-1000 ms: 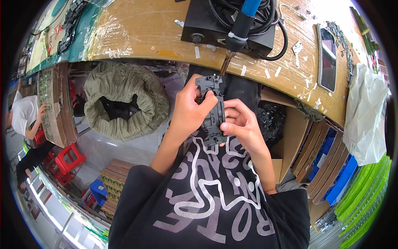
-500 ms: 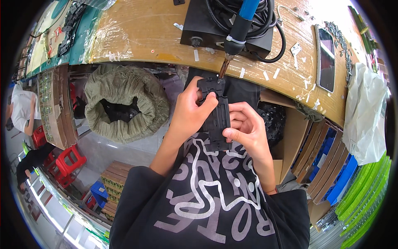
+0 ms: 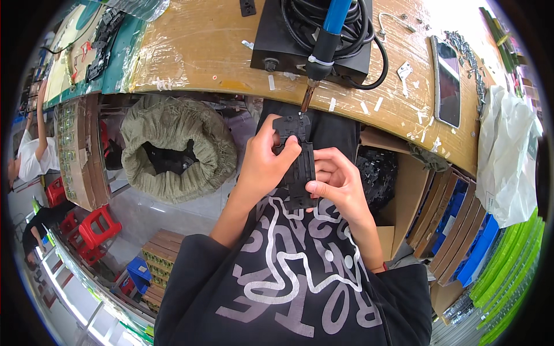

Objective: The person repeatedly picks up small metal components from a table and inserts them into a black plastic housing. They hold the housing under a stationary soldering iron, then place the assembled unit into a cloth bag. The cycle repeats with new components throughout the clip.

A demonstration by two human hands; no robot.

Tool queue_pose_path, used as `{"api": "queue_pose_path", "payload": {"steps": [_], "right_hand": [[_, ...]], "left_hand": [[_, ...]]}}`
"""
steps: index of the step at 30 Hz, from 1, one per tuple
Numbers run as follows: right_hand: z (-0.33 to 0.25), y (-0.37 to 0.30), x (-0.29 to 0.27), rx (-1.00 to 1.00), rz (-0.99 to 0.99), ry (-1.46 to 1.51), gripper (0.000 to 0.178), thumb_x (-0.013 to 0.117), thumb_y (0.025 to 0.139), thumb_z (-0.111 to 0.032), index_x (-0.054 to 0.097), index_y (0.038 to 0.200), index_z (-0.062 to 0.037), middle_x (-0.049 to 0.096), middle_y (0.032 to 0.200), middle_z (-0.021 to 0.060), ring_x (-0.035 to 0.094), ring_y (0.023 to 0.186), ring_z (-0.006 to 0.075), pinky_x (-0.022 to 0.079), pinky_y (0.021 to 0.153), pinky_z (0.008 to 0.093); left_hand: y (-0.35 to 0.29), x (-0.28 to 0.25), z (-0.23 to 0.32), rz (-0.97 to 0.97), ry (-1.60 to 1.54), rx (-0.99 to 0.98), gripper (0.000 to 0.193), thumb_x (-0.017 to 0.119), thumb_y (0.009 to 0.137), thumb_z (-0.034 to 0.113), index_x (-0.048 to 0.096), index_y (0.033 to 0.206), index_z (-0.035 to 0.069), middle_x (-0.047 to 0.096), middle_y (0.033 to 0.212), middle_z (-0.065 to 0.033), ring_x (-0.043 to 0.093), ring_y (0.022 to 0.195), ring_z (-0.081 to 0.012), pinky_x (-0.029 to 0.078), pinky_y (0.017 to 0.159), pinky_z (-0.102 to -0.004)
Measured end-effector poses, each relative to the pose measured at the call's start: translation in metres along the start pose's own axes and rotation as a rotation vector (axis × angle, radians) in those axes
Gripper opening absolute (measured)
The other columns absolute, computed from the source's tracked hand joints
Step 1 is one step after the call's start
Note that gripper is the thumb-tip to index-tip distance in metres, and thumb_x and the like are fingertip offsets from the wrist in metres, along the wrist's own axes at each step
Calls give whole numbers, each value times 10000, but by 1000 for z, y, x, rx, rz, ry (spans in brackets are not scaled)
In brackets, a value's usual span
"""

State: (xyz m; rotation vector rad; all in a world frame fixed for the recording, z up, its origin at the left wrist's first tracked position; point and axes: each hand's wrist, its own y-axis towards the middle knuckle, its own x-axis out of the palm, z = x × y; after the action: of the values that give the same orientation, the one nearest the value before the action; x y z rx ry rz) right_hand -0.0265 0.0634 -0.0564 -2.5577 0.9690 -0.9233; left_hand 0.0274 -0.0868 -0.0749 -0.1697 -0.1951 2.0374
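A long black plastic part (image 3: pixel 302 167) with moulded recesses stands out over my lap, held in both hands. My left hand (image 3: pixel 268 158) is closed on its upper left side, thumb pressed on its face. Around the lower right edge, the thumb and fingers of my right hand (image 3: pixel 337 181) pinch it. A soldering iron (image 3: pixel 316 66) with a blue handle is fixed above the table edge, its tip pointing down. That tip meets the upper end of the part, or sits just over it; I cannot tell which.
Behind the iron stands a black box (image 3: pixel 274 43) with coiled cable (image 3: pixel 360 34). A phone (image 3: pixel 447 83), small screws (image 3: pixel 470 57) and white scraps lie on the wooden table (image 3: pixel 190 52). An open green sack (image 3: pixel 179 150) is at left; a white bag (image 3: pixel 508 155) hangs at right.
The view has shifted slightly. Both hands keep their grip on the black plastic part, with its upper end still at the iron's tip. At far left, a person's arm has risen.
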Motion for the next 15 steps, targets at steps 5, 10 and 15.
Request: {"api": "queue_pose_path", "payload": {"steps": [5,10,15], "right_hand": [[2,2,-1,10,-2,-8,367,607,729,32,443,1057,15,549,862,76,533,685,90,459,587,210],[27,15,-36,25,113,-74,344,596,734,-20,456,1045,24,532,771,54,516,628,99,518,480,268],[68,-12,-136,-59,677,-3,350,589,740,-32,446,1053,33,514,707,38,499,562,108,515,486,286]], "left_hand": [[0,1,-6,15,45,66,192,543,776,105,456,913,3,544,600,-54,474,554,-54,392,475,-228],[0,-27,-17,36,153,-190,244,564,814,244,514,920,30,470,512,19,388,474,-31,302,415,-205],[-11,-131,-66,387,812,-341,318,519,803,333,552,899,32,567,643,-133,545,598,-237,417,575,-332]]}}
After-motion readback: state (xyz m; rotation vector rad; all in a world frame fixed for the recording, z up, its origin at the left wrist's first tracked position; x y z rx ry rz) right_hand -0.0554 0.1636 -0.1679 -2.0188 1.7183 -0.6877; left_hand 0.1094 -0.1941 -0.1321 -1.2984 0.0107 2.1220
